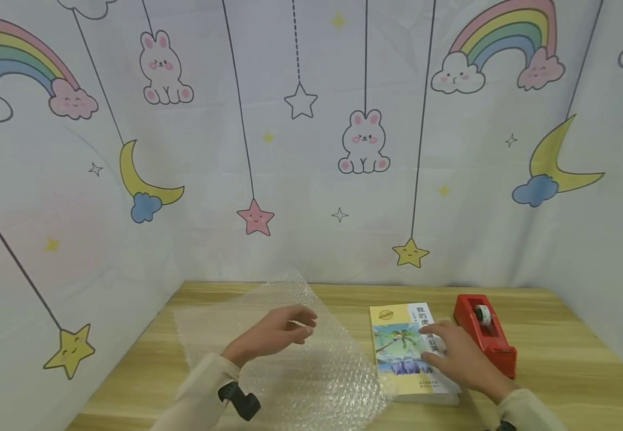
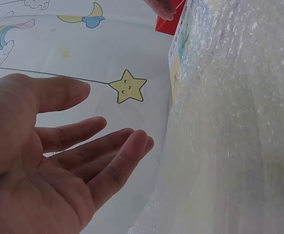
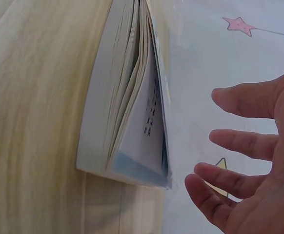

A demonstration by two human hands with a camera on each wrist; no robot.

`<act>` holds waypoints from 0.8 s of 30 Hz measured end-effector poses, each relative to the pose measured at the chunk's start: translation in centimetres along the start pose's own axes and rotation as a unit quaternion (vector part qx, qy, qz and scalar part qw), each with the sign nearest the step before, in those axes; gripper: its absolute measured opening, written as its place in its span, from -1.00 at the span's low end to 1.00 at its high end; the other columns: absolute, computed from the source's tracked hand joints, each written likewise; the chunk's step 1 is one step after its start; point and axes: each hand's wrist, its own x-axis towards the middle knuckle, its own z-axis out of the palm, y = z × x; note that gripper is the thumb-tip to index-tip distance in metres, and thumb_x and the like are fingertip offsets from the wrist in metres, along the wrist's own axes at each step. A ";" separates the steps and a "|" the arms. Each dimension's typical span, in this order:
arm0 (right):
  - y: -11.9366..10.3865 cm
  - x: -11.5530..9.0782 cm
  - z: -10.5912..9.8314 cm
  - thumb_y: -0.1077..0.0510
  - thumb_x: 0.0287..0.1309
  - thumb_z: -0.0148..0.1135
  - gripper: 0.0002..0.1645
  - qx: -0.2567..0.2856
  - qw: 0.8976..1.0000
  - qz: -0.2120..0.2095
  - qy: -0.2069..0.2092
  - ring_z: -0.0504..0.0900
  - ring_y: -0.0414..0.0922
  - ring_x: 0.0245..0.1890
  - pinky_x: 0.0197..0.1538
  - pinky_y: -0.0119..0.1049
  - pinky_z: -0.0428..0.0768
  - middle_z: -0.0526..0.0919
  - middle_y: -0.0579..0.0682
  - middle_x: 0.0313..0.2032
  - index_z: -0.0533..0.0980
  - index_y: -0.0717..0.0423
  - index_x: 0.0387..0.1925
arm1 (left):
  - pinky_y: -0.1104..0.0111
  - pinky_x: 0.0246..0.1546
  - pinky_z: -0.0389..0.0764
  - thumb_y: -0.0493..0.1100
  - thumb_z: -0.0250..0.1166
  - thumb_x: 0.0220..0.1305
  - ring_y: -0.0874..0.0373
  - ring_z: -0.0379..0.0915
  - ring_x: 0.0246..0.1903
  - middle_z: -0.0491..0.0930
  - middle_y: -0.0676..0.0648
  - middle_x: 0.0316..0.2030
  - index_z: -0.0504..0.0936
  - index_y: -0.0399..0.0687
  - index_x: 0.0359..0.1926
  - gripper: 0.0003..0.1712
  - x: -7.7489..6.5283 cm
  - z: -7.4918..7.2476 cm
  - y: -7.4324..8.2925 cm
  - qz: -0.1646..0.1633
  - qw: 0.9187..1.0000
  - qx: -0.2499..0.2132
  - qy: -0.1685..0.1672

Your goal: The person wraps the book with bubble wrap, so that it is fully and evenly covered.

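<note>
A thick paperback book with a yellow and white cover and a palm tree picture lies on the table. My right hand hovers over its right side, fingers spread. In the right wrist view the book's page edges face the camera, and the right hand is apart from them, holding nothing. To the left, a transparent bubble wrap sheet lies flat, one edge by the book. My left hand hangs above it with loosely bent fingers; the left wrist view shows that hand with nothing in it.
A red tape dispenser with a small roll stands just right of the book, close to the right hand. The wood-grain table ends at a patterned cloth backdrop behind and at both sides.
</note>
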 end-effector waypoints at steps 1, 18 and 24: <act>0.1 0.0 0.0 0.01 0.07 0.47 -0.42 -0.003 1.000 0.002 -0.001 0.53 0.24 0.18 0.17 0.28 0.52 0.61 0.21 0.13 0.58 0.12 0.12 | 0.25 0.03 0.69 -0.11 0.12 0.50 -0.23 0.57 0.16 0.54 -0.34 0.21 0.46 -0.20 0.27 -0.57 0.3 0.3 0.2 0.000 1.000 -0.003 -0.002; 1.4 -0.6 0.4 -0.04 0.04 0.49 -0.31 -0.005 0.999 0.022 -0.029 0.56 0.09 0.10 0.15 0.22 0.55 0.58 0.20 0.11 0.53 0.15 0.17 | 0.13 0.19 0.60 -0.03 0.14 0.48 -0.08 0.53 0.23 0.53 -0.16 0.25 0.47 -0.10 0.29 -0.54 4.7 4.6 1.6 -0.022 0.998 -0.059 -0.011; 1.6 -0.6 0.4 -0.07 0.02 0.50 -0.27 -0.004 0.999 0.033 -0.032 0.57 0.03 0.03 0.11 0.18 0.58 0.59 0.18 0.07 0.52 0.16 0.18 | 0.13 0.24 0.58 -0.08 0.13 0.50 -0.18 0.51 0.23 0.48 -0.29 0.27 0.40 -0.25 0.33 -0.49 6.2 5.6 1.7 -0.035 0.991 -0.126 -0.006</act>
